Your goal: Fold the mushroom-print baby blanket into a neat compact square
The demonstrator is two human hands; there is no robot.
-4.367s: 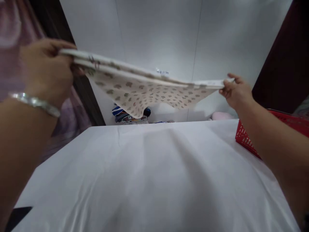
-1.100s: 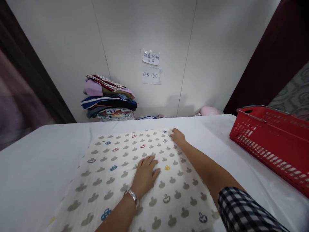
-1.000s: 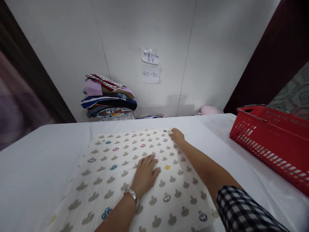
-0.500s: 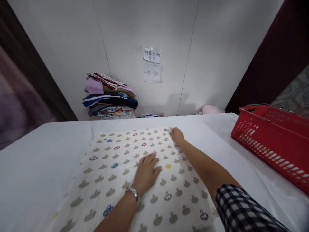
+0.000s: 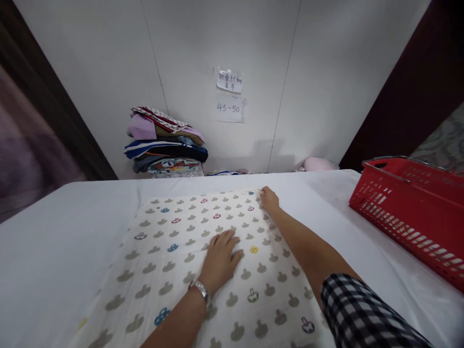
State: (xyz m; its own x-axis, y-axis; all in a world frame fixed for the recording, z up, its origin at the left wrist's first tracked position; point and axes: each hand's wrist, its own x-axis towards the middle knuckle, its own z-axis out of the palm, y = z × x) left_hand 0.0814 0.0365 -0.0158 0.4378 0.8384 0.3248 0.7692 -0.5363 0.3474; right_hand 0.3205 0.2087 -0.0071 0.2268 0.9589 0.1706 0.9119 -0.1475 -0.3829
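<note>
Cotton cloth [image 5: 174,251]: cream w/ small mushroom-like prints, spread flat on white table [image 5: 54,241], under both hands.
Left hand [image 5: 219,258]: palm down mid-cloth, fingers [image 5: 232,240] flat, slightly apart, gripping nothing; silver watch [image 5: 199,290] at wrist.
Right hand [image 5: 268,199]: at far right corner of cloth, fingertips on its edge; can't tell if pinching or just pressing.
Red basket [image 5: 413,212]: on table, well right of right fingers.
Folded stack [image 5: 165,145]: beyond fingertips, by wall.
2 paper notes [image 5: 230,94]: on wall above.
</note>
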